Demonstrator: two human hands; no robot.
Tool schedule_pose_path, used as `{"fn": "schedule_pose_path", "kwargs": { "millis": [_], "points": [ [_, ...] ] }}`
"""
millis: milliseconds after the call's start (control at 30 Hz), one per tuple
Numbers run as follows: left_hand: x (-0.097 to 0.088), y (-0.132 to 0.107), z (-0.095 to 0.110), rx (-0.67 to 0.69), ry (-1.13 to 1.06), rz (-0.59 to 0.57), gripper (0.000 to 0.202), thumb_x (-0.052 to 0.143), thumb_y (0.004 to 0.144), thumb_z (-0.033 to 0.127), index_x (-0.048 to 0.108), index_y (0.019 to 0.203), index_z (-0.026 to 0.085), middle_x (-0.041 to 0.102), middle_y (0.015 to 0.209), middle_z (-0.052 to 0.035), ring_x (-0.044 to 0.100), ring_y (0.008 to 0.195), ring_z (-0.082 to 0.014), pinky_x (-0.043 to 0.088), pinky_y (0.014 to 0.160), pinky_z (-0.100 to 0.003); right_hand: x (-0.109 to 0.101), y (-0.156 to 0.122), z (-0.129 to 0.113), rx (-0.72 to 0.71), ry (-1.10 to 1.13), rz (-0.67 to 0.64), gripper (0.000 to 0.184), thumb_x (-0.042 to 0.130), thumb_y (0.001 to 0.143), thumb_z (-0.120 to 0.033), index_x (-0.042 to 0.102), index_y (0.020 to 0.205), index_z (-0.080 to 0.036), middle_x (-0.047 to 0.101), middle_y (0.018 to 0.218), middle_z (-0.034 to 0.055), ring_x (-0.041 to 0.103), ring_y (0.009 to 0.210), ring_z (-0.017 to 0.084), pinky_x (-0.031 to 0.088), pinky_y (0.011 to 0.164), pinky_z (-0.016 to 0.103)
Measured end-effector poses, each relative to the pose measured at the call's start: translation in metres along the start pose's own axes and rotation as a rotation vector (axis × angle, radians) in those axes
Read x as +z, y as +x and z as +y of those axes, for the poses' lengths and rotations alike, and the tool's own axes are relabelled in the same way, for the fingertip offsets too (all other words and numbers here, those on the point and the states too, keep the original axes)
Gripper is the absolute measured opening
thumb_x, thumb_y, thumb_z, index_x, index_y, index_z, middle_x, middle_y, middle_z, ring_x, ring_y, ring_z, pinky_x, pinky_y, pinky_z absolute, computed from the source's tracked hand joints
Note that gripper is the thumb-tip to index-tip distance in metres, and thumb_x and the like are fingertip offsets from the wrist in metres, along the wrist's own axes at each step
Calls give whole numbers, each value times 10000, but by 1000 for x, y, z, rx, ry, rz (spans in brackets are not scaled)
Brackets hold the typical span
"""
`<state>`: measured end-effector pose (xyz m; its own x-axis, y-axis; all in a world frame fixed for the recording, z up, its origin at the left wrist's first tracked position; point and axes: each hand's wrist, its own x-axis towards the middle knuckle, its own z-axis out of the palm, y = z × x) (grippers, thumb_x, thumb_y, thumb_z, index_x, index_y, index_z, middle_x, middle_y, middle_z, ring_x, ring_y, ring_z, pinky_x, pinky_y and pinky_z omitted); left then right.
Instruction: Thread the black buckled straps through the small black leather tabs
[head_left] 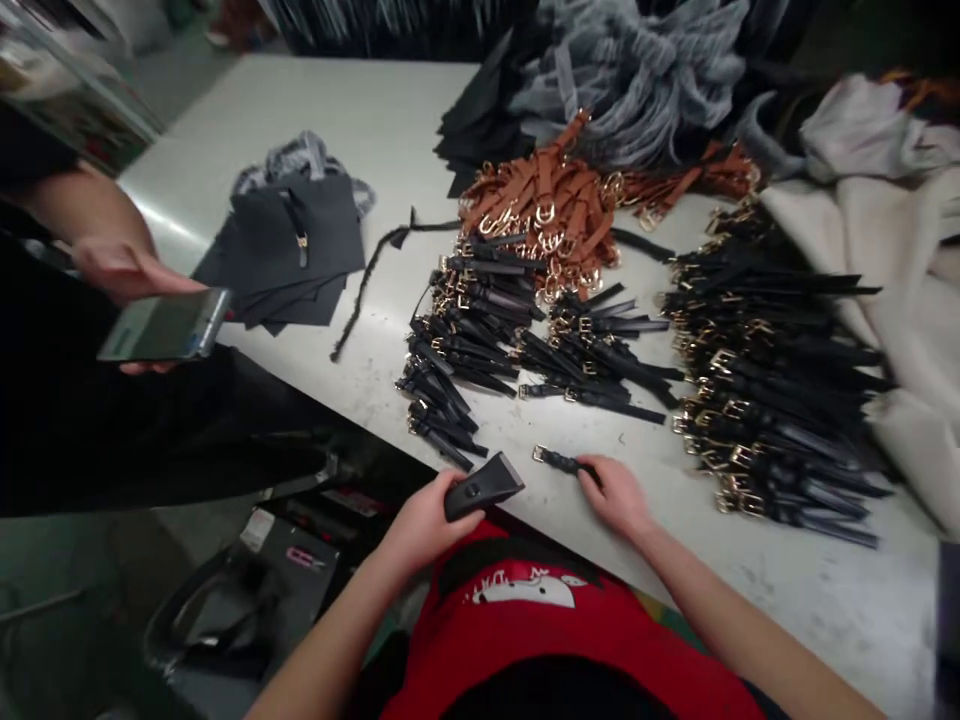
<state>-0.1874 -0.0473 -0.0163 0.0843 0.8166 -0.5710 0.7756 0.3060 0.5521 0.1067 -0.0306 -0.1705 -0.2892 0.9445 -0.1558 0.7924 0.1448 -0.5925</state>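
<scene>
My left hand (427, 520) is wrapped round a black hair clipper (484, 487), held just off the table's near edge with its wide head pointing right. In my right hand (619, 495) is one end of a short black buckle strap (557, 460); its gold buckle points left over the table. The strap's other end is hidden under my fingers. Beyond my hands lie piles of similar black straps (442, 370), with a larger pile of black straps (780, 400) to the right.
Brown buckle straps (540, 205) are heaped at the back, before grey frayed strips (637, 80). Dark square sheets (300, 240) lie on the white table (360, 100) at left. A person's hand (127, 270) holds a phone (165, 325) there. Beige cloth (900, 300) lies right.
</scene>
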Motion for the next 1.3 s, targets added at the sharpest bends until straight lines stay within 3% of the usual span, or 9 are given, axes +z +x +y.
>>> {"fn": "schedule_pose_path", "kwargs": {
  "millis": [133, 267, 400, 733, 900, 1100, 1300],
  "points": [
    [-2, -2, 19, -3, 127, -110, 402, 547, 711, 420, 475, 1050, 214, 624, 927, -43, 595, 804, -189, 436, 683, -261, -12, 5, -5, -22, -38, -102, 339, 338, 858, -301, 553, 1073, -151, 616, 990, 85, 545, 908, 195, 408, 813, 329],
    [17, 1, 28, 21, 219, -154, 397, 532, 721, 423, 473, 1047, 204, 628, 896, -50, 602, 783, -194, 424, 659, -258, -19, 3, -7, -100, -80, -152, 392, 304, 884, -343, 522, 1156, -165, 610, 924, 78, 535, 872, 180, 393, 779, 300],
    [44, -3, 32, 29, 249, -120, 345, 493, 747, 429, 488, 1013, 208, 626, 872, -41, 595, 763, -191, 410, 622, -250, -19, 0, -7, -96, -133, -134, 379, 400, 844, -435, 568, 1077, -187, 608, 881, 70, 531, 844, 187, 378, 752, 291],
    [84, -27, 46, 5, 294, 12, 340, 474, 763, 455, 535, 997, 217, 615, 896, -45, 570, 801, -187, 401, 655, -253, -20, -9, 7, -220, -91, -97, 354, 418, 828, -352, 519, 1087, -133, 606, 966, 88, 529, 901, 198, 370, 807, 304],
    [92, -33, 60, -44, 322, 29, 356, 462, 768, 467, 534, 997, 205, 616, 894, -56, 574, 802, -191, 410, 659, -256, -25, -8, 8, -208, -40, -119, 301, 373, 832, -289, 540, 1024, -127, 612, 957, 89, 541, 892, 188, 384, 823, 298],
    [96, -47, 76, -130, 284, 36, 391, 496, 727, 484, 564, 1011, 225, 623, 955, -80, 576, 884, -237, 436, 726, -310, -26, -16, 8, -235, 7, -108, 361, 392, 805, -357, 561, 1029, -129, 618, 966, 100, 561, 898, 214, 424, 827, 336],
    [95, -63, 71, -140, -21, 124, 335, 611, 664, 466, 606, 965, 319, 632, 924, -43, 579, 909, -257, 463, 754, -371, -19, -8, 10, -361, 250, -78, 252, 476, 698, -417, 656, 842, -315, 665, 798, 23, 629, 778, 240, 517, 709, 379]
  ]
}}
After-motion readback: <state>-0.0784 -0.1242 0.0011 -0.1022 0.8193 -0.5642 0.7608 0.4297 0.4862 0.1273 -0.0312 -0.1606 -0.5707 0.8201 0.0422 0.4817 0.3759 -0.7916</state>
